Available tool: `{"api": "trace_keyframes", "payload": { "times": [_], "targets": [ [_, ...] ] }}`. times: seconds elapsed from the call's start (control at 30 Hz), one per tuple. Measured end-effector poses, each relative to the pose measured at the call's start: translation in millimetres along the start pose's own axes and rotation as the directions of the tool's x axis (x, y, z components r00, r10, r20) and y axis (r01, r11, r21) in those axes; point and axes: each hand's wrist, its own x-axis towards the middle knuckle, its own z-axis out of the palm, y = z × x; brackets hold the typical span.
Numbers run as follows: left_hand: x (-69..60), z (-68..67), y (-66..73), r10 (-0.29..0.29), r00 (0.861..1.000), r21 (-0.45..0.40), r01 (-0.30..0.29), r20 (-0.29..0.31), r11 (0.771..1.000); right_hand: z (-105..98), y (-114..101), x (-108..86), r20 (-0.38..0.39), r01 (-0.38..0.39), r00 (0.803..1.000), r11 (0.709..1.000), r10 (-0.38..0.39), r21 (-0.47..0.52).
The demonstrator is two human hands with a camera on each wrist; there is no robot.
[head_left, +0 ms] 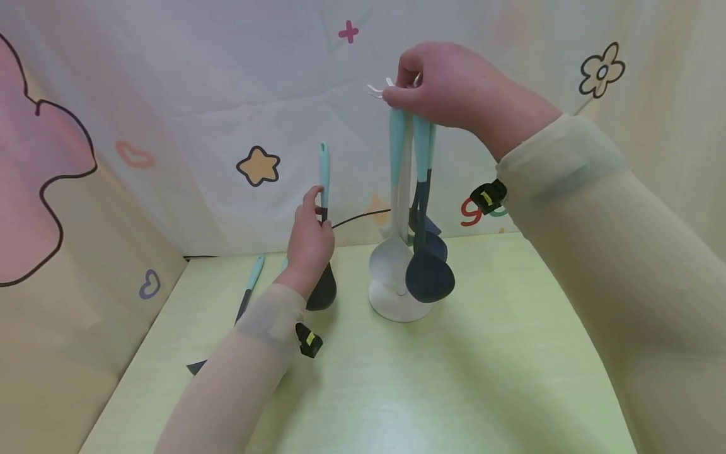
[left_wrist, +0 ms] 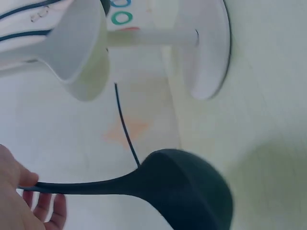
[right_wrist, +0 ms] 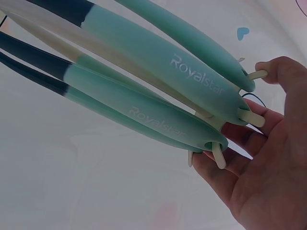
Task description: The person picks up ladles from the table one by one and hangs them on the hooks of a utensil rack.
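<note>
My left hand grips a ladle by its dark neck, just below the teal handle. The ladle is upright, its dark bowl hanging low over the table left of a white utensil stand. My right hand holds the top of this stand, thumb and curled fingers around its white hooks. Several utensils with teal handles hang from the hooks, among them a dark ladle and a white ladle. Fingertips of the right hand are partly hidden behind hooks and handles.
On the table, a dark utensil with a teal handle lies to the left, partly covered by my left arm. Another teal handle end shows beside the left hand. A patterned cloth hangs behind, with a black cord against it.
</note>
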Motion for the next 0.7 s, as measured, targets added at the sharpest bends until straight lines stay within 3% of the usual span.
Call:
{"api": "trace_keyframes", "payload": {
  "times": [0.2, 0.4, 0.7],
  "targets": [
    [-12.5, -2.4, 17.5, 0.134, 0.987, -0.075, -0.141, -0.091, 0.987, -1, 3, 0.3, -0.008, -0.001, 1.000, 1.000, 0.001, -0.008],
    [-21.7, -6.2, 35.1, 0.184, 0.976, -0.169, -0.202, -0.121, 0.965, 0, 4, 1.0, -0.013, 0.001, 1.000, 1.000, -0.001, -0.003],
    [-33.1, -6.7, 66.1, 0.280, 0.949, -0.317, -0.312, -0.143, 0.896, -1, 7, 0.5, -0.026, 0.006, 1.000, 1.000, -0.006, 0.010]
  ]
}}
